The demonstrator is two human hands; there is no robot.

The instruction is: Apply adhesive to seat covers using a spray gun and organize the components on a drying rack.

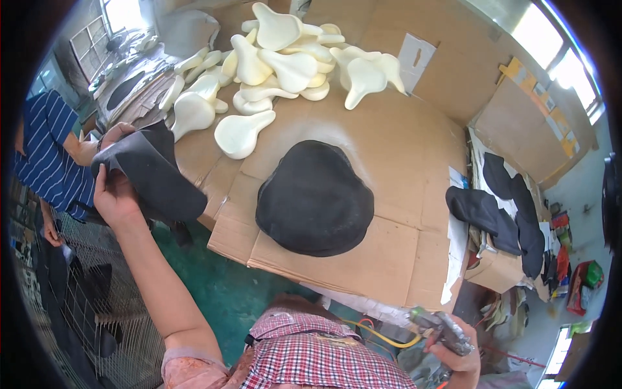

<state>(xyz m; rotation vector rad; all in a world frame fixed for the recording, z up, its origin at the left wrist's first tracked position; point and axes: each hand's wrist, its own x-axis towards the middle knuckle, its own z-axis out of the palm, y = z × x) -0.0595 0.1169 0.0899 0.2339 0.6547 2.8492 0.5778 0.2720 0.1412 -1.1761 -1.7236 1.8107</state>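
My left hand (pixel 119 196) is stretched out to the left and closed around the edge of a curved black saddle cover (pixel 162 178). Another person's hand (pixel 116 134) is at the far edge of that same cover. Low on the right, my right hand (pixel 459 353) grips a spray gun (pixel 447 332), its metal body stained and a yellow hose running near it. On the cardboard-covered table (pixel 402 259) in front of me lies a rounded black piece (pixel 314 198), flat and broad; I cannot tell whether it is one cover or a stack.
Cream foam bicycle saddles (pixel 285 68) are heaped at the back of the table. More black covers (pixel 495 217) lie on a box at the right. A person in a striped shirt (pixel 55 152) stands at the left, near a wire rack (pixel 129 324). Cardboard sheets (pixel 447 71) rise behind the table.
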